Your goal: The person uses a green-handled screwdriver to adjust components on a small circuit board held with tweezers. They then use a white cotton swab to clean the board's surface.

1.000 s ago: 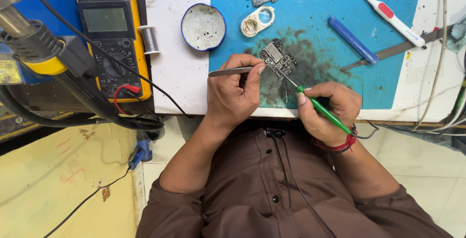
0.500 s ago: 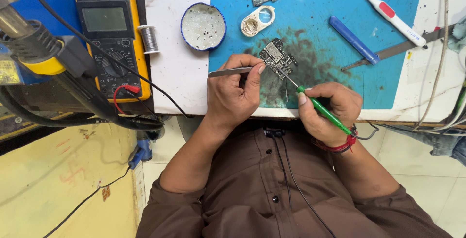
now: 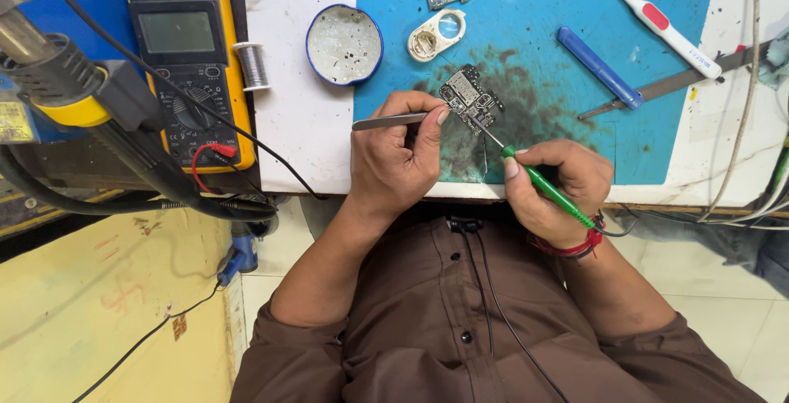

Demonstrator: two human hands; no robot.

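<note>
White counter (image 3: 296, 115) w/ blue mat (image 3: 559, 136) on it; also multimeter (image 3: 187, 66), solder spool (image 3: 253, 65), round tin (image 3: 344, 44) beside mat.

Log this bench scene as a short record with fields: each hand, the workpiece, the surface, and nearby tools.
left hand: grips tweezers, tips at the board
right hand: holds green-handled tool, tip on the board
workpiece: small circuit board, lying flat
surface: blue mat, darkly stained around the board
nearby: multimeter, solder spool, round tin, toothbrush, blue tool
</note>
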